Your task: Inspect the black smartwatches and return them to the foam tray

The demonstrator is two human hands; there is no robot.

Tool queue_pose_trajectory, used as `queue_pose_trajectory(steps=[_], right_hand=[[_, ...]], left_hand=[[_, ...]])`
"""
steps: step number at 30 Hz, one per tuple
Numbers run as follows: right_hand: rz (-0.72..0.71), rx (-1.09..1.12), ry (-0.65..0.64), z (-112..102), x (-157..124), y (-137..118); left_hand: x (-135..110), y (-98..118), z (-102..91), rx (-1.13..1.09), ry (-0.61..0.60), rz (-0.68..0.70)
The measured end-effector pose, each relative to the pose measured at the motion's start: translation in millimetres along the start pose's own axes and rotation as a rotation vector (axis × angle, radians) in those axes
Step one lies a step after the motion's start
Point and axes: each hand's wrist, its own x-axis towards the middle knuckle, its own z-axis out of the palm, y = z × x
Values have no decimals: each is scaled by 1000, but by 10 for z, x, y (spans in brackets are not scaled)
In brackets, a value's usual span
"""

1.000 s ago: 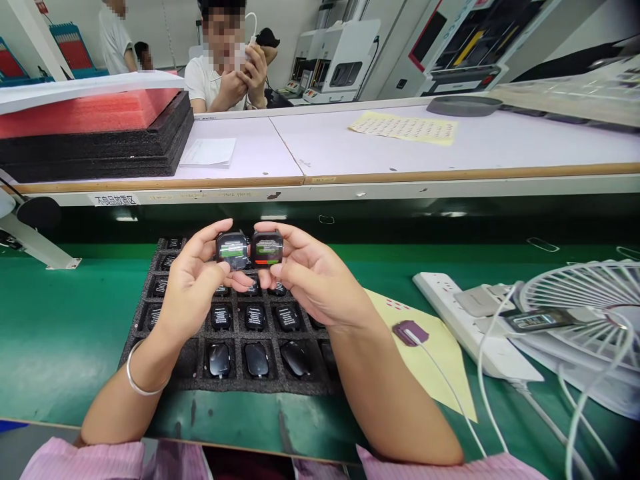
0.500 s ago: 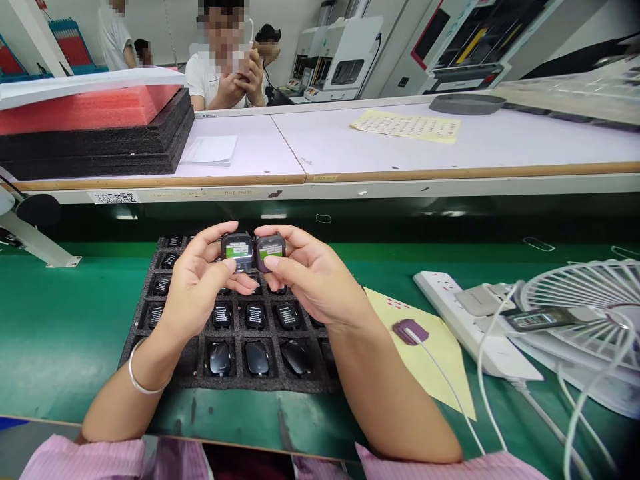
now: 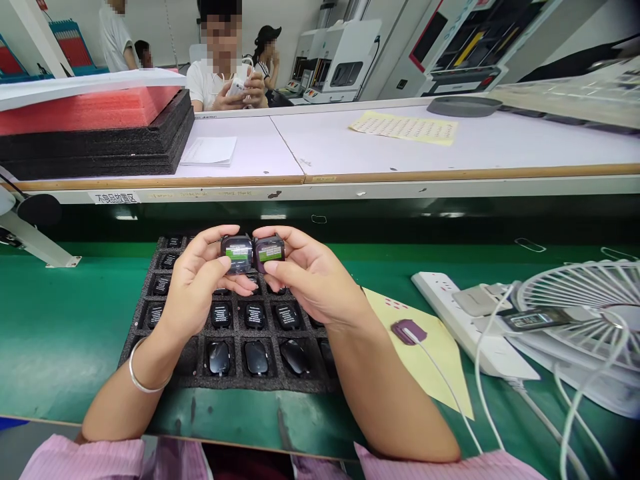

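Two black, rounded-square smartwatch bodies without straps are held side by side above a foam tray. My left hand (image 3: 193,283) is closed on the left smartwatch body (image 3: 238,248), thumb at its lower left edge and index finger along its top. My right hand (image 3: 317,277) pinches the slightly smaller right smartwatch body (image 3: 271,245) between thumb and fingers. Both faces turned toward me show a green band with small, unreadable writing. Below them, the dark foam tray (image 3: 200,381) carries several similar black pieces in its compartments, partly hidden by my hands and forearms.
At right lie a purple piece (image 3: 407,331) with a white cable on yellow paper (image 3: 440,373), a white power strip (image 3: 467,333) and a white fan (image 3: 575,293). Stacked foam (image 3: 95,143) stands on the raised shelf (image 3: 320,143). Beyond it sits a co-worker (image 3: 200,83) holding a white object.
My left thumb has slid slightly down and left on its smartwatch body. Both hands otherwise stay nearly in place. Across the shelf, the co-worker's hands and white object have lowered.
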Motion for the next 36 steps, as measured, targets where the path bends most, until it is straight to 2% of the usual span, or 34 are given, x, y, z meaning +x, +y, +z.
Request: queue_pose_trajectory(steps=[10, 19, 23, 30, 36], right_hand=[[6, 19, -10, -26, 0, 22], [-44, 204, -10, -50, 87, 65], [-113, 206, -41, -32, 158, -42], [-161, 122, -96, 63, 181, -358], [-181, 130, -141, 128, 145, -417]], left_hand=[[13, -11, -18, 1, 5, -8], [62, 7, -62, -19, -41, 20], [108, 102, -42, 36, -63, 80], [149, 383, 74, 75, -31, 167], [90, 420, 59, 136, -22, 246]])
